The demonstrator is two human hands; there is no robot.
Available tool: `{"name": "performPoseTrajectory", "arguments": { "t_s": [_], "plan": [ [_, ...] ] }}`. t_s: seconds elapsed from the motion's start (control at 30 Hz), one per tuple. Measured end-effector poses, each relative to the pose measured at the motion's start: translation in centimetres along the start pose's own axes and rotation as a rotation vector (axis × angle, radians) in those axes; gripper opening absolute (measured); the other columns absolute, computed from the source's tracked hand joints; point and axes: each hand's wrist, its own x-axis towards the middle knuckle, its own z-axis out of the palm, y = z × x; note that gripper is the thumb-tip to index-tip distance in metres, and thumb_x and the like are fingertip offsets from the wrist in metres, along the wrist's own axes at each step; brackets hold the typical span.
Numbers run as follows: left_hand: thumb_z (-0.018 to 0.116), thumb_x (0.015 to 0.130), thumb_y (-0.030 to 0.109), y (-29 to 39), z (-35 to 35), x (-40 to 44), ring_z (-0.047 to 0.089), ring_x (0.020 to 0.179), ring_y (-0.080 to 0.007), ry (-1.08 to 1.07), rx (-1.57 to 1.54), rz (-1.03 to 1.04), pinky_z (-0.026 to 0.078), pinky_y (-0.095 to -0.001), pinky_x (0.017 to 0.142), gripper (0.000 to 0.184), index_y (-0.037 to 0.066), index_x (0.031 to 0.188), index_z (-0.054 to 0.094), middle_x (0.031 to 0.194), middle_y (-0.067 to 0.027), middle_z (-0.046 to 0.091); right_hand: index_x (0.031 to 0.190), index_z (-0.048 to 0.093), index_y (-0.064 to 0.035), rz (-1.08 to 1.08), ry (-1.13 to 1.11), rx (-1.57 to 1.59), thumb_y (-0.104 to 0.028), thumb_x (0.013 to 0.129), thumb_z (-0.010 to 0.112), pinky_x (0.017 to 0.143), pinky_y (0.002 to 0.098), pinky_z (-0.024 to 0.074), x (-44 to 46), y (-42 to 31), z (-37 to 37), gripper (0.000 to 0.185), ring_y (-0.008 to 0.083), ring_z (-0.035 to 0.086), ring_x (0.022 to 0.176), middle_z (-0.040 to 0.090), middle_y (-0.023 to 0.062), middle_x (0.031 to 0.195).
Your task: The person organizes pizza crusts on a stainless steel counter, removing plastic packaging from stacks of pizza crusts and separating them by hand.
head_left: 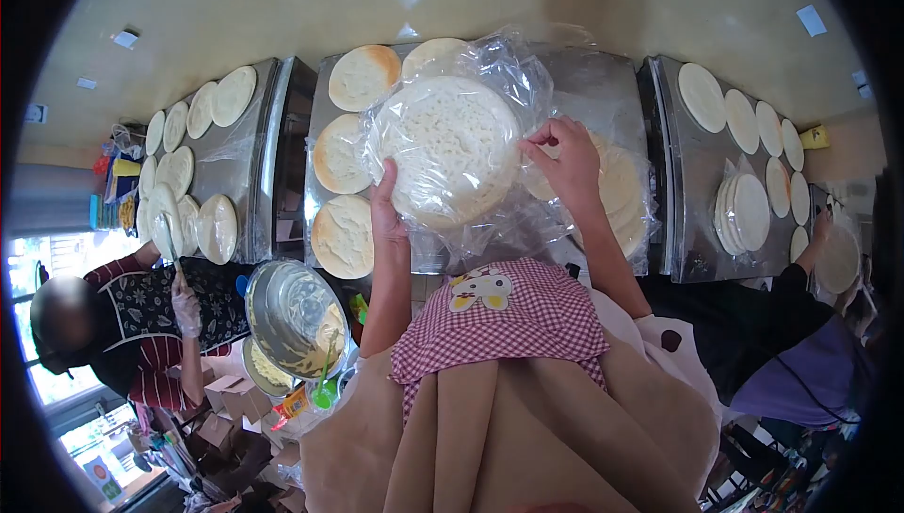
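The left hand (390,207) supports round, pitted bread (447,150) in shiny, wrinkled clear plastic (513,75), above the metal counter (593,89); the right hand (568,160) pinches the plastic's edge.

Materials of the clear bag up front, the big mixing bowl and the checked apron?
Clear bag: thin plastic film, glossy; see-through, with crinkles and sharp glints.
Mixing bowl: smooth metal, probably stainless steel; silvery grey, with reflections.
Checked apron: matte woven fabric, perhaps cotton or a blend; soft creases.
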Motion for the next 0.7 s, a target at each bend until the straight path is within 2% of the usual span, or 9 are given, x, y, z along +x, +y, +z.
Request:
{"name": "performPoseTrajectory", "arguments": {
  "t_s": [0.13,0.23,0.33,0.43,0.53,0.63,0.7],
  "plan": [
    [0.062,0.084,0.023,0.0,0.0,0.3,0.055,0.105,-0.0292,-0.006,-0.055,-0.035,0.048,-0.0404,0.088,0.058,-0.001,0.129,0.035,0.121,-0.0177,0.051,0.070,0.060,-0.0085,-0.154,0.165,-0.104,-0.021,0.067,0.073,0.065,0.0332,0.0422,0.4,-0.5,0.2,0.018,0.0216,0.051,0.074,0.054,0.0028,0.075],
    [0.061,0.084,0.024,-0.3,-0.6,1.0,0.056,0.104,-0.0296,0.032,-0.083,-0.091,0.048,-0.0409,0.088,0.056,-0.001,0.128,0.038,0.120,-0.0186,0.052,0.069,0.060,-0.0090,-0.277,0.246,-0.068,-0.018,0.066,0.074,0.065,0.0329,0.0416,0.5,-0.8,0.4,0.017,0.0211,0.049,0.074,0.053,0.0016,0.076],
    [0.058,0.085,0.024,-0.2,-0.2,0.8,0.056,0.104,-0.0308,0.095,-0.114,-0.202,0.047,-0.0416,0.088,0.052,-0.001,0.127,0.040,0.119,-0.0191,0.053,0.071,0.064,-0.0088,-0.330,0.201,0.018,-0.014,0.064,0.075,0.067,0.0297,0.0398,0.2,-0.6,0.4,0.014,0.0184,0.048,0.078,0.055,0.0000,0.078],
    [0.056,0.086,0.024,-0.1,-0.9,0.8,0.056,0.104,-0.0326,0.049,-0.133,-0.255,0.046,-0.0433,0.090,0.050,-0.001,0.127,0.041,0.120,-0.0191,0.053,0.071,0.064,-0.0101,-0.345,0.075,0.207,-0.013,0.063,0.076,0.073,0.0306,0.0384,-0.1,-1.3,-1.0,0.015,0.0184,0.048,0.083,0.057,0.0000,0.082],
    [0.056,0.086,0.024,0.3,-1.3,1.1,0.055,0.106,-0.0332,0.135,-0.132,-0.277,0.044,-0.0454,0.092,0.049,-0.001,0.126,0.041,0.120,-0.0191,0.052,0.073,0.064,-0.0107,-0.443,-0.208,0.342,-0.018,0.066,0.073,0.079,0.0310,0.0373,-0.6,-2.1,-2.4,0.013,0.0191,0.047,0.088,0.058,-0.0008,0.088],
    [0.055,0.087,0.024,0.6,-4.2,2.3,0.051,0.111,-0.0351,0.112,-0.211,-0.252,0.042,-0.0472,0.094,0.050,-0.001,0.127,0.041,0.124,-0.0199,0.050,0.072,0.064,-0.0105,-0.465,-0.389,0.362,-0.018,0.066,0.073,0.086,0.0317,0.0350,-0.9,-1.0,-4.0,0.013,0.0200,0.046,0.095,0.058,-0.0009,0.092],
    [0.054,0.087,0.026,1.5,-4.8,2.2,0.051,0.111,-0.0346,0.069,-0.228,-0.241,0.042,-0.0466,0.095,0.051,-0.001,0.128,0.040,0.124,-0.0197,0.050,0.074,0.063,-0.0099,-0.416,-0.402,0.215,-0.017,0.068,0.071,0.086,0.0323,0.0354,-1.2,0.8,-5.1,0.012,0.0207,0.046,0.097,0.058,-0.0001,0.093]
  ]
}}
